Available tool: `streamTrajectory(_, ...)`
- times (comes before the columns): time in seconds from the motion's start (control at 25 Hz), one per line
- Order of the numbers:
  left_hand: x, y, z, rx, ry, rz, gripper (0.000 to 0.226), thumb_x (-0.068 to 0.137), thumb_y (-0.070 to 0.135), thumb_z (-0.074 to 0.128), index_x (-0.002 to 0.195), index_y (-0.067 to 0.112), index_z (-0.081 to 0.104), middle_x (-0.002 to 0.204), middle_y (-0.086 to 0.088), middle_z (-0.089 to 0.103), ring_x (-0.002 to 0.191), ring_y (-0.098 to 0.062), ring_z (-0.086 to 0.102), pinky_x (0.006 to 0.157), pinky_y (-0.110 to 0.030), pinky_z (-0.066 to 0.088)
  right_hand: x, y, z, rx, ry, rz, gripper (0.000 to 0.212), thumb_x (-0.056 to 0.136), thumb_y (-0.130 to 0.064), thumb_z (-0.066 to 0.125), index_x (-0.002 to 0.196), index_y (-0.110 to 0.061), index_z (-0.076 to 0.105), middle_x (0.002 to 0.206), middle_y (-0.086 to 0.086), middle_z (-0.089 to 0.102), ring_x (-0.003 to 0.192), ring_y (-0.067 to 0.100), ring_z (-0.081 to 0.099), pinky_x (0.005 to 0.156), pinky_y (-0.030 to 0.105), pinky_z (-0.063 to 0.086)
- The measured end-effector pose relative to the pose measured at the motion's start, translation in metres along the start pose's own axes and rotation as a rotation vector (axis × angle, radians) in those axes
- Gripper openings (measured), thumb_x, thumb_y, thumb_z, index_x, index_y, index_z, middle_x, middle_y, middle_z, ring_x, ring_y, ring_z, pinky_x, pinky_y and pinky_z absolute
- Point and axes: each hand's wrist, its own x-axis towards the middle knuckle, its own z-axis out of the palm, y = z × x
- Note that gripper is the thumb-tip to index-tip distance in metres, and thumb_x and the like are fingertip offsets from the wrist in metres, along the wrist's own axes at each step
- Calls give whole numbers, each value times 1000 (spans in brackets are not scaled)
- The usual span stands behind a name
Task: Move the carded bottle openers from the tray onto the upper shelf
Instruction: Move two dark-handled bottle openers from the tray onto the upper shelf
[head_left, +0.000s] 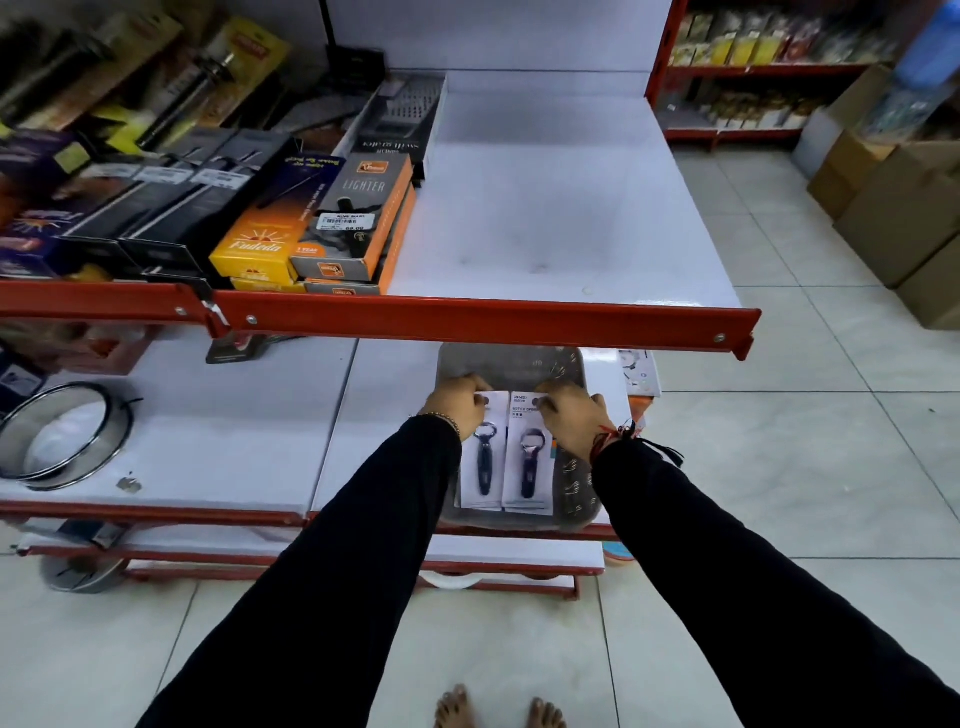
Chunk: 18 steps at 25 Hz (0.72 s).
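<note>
Two white cards, each bearing a dark bottle opener, lie side by side in a grey plastic tray on the lower shelf. My left hand grips the top of the left carded opener. My right hand grips the top of the right carded opener. Both cards still rest in the tray. Above them, the upper shelf has a wide bare white surface behind its red front rail.
Boxed lighters and other packaged goods fill the upper shelf's left half. A round metal sieve sits on the lower shelf at left. Cardboard boxes stand on the tiled floor at right. My bare feet show below.
</note>
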Motion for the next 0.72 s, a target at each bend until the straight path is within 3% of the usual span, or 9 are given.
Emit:
streamTrajectory(0.16, -33, 5, -28, -8, 77, 48, 28, 99, 16, 45, 120, 11, 63, 121, -16, 69, 109, -33, 66, 98, -38, 53, -28, -14, -21, -120, 108, -94, 34, 100, -19, 34, 129, -15, 53, 127, 11, 62, 117, 31, 59, 102, 45, 33)
streamTrajectory(0.44, -102, 19, -78, 48, 133, 162, 24, 100, 22, 52, 118, 14, 66, 121, -10, 68, 106, -26, 67, 88, -28, 48, -88, -43, -60, -201, 148, -265, 35, 103, -24, 35, 128, -9, 52, 134, 14, 55, 112, 35, 62, 94, 42, 46)
streamTrajectory(0.72, -134, 46, -142, 111, 168, 329, 21, 94, 21, 63, 112, 11, 71, 111, -8, 73, 94, -16, 64, 82, -22, 44, -119, -69, -134, -142, 189, -331, 30, 101, -20, 38, 121, -7, 57, 120, 15, 61, 109, 36, 60, 89, 42, 50)
